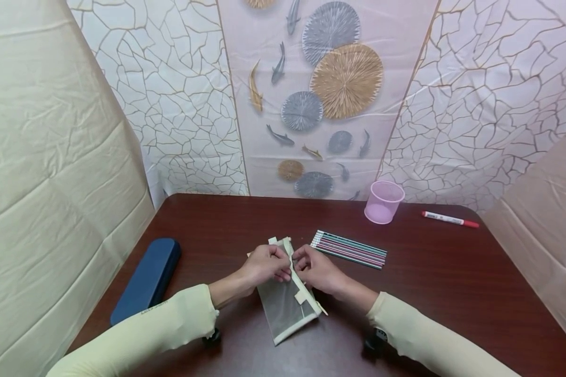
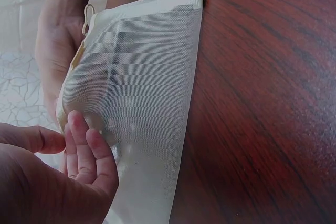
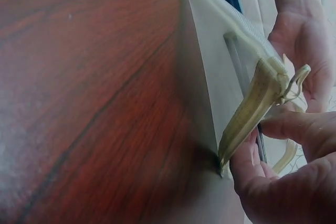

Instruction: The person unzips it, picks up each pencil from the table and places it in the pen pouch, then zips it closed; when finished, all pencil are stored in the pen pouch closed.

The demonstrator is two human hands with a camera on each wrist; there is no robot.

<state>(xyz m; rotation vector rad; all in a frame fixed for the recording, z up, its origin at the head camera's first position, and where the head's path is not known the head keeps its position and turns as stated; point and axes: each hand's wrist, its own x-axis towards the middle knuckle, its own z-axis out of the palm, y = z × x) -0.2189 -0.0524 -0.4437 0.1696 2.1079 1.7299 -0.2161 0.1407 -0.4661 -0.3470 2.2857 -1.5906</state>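
Observation:
A mesh zip pouch with pale yellow trim lies slanted in front of me, its zipped edge raised between my hands. My left hand pinches that edge near the upper part with thumb and fingers. Just across from it, my right hand pinches the same edge, thumb against fingers. A thin grey stick shows through the mesh in the left wrist view. The zip band bends outward close to the right fingertips in the right wrist view, with a looped pull cord beside it.
Beyond the right hand lies a row of several pencils. A pink translucent cup stands at the back, with a red-capped marker to its right. On the left is a dark blue case. The brown table carries everything.

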